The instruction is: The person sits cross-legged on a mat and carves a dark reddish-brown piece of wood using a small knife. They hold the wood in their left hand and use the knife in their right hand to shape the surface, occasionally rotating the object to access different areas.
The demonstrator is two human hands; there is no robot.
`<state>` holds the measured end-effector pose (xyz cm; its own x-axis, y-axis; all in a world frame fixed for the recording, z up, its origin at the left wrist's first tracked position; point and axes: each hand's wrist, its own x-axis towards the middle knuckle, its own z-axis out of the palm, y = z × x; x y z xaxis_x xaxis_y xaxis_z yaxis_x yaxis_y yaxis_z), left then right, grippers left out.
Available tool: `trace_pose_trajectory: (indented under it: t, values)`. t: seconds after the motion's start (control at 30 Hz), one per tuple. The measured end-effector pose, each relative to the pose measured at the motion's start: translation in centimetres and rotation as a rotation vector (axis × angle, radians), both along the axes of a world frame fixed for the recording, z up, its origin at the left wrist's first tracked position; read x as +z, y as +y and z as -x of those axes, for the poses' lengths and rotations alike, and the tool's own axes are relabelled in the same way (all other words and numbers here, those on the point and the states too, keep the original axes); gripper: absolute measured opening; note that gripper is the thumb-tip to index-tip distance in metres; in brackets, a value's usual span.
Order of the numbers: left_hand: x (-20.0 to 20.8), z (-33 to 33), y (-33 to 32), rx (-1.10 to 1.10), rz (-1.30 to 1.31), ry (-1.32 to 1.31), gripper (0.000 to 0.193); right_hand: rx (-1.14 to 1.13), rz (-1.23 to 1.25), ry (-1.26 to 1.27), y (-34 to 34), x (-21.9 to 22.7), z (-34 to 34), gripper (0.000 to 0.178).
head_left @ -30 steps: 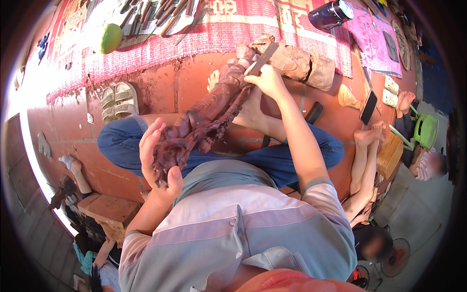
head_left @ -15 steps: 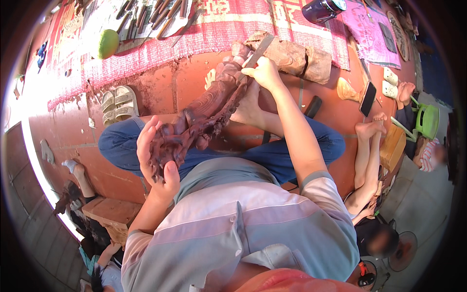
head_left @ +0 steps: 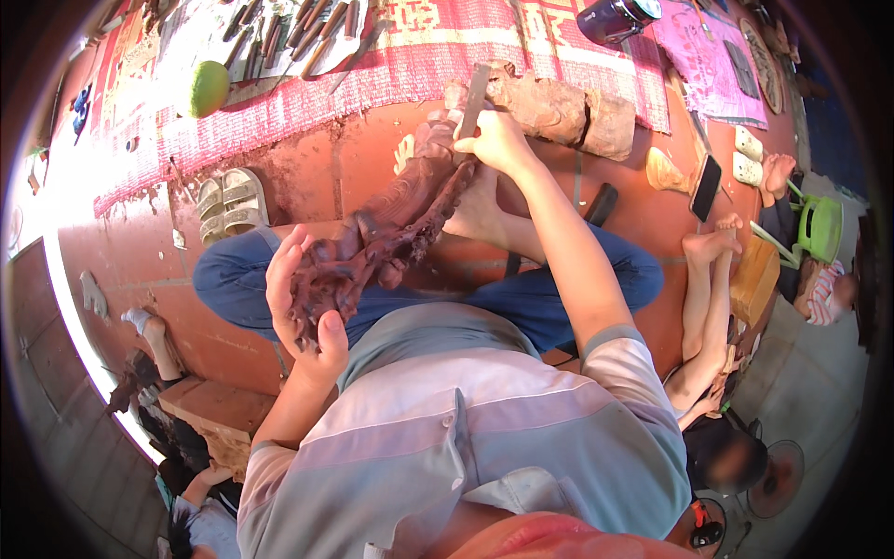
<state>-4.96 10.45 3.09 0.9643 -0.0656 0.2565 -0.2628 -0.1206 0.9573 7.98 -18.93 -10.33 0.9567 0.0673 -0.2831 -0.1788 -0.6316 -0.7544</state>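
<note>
A long reddish-brown wood carving [head_left: 396, 200] slants across my lap, from near my belly up to my bare foot. Its lower end is cut into knobbly, openwork shapes, and its upper part has smoother, fold-like grooves. My left hand [head_left: 315, 359] cups that lower end, with the fingers along its left side and the thumb on its right. Near the upper end, my right hand [head_left: 501, 144] is closed around a flat grey file [head_left: 476, 91], which stands nearly upright against the carving. My fingers hide where the file meets the wood.
Carved log pieces [head_left: 610, 126] lie just beyond my right hand. Past them is a red patterned mat [head_left: 400, 70] with several chisels [head_left: 321, 28], a green round fruit [head_left: 209, 88] and a dark jar [head_left: 615, 20]. Sandals [head_left: 233, 200] sit left; a phone [head_left: 706, 186] and other people's legs [head_left: 703, 307] are right.
The file has swung from leaning right to almost upright, and my right hand has shifted slightly left and toward me. My left hand keeps its hold on the carving's lower end.
</note>
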Motion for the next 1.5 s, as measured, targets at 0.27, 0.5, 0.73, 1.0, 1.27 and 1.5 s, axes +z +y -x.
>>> trace_pose_trajectory:
  t: [0.27,0.5,0.73,1.0,1.27,1.5]
  values:
    - [0.1,0.0,-0.2,0.015,0.029,0.024,0.063,0.075,0.080,-0.048,0.2,-0.3,-1.1,0.019]
    - [0.1,0.0,0.0,0.015,0.000,0.021,0.063,0.118,0.089,-0.030,0.7,1.1,-0.6,0.018]
    - [0.2,-0.1,-0.1,-0.003,0.024,0.015,0.064,-0.040,-0.105,0.016,-0.1,1.0,0.0,0.017]
    - [0.2,-0.1,0.0,-0.003,-0.001,0.003,0.064,-0.134,-0.209,-0.095,-0.7,-0.8,1.2,0.015]
    - [0.1,-0.3,-0.1,0.001,-0.031,-0.012,0.064,-0.231,-0.266,-0.142,-0.6,-1.5,1.8,0.016]
    - [0.6,-0.3,-0.4,0.006,-0.036,-0.016,0.064,-0.148,-0.223,-0.124,0.2,-0.7,2.8,0.018]
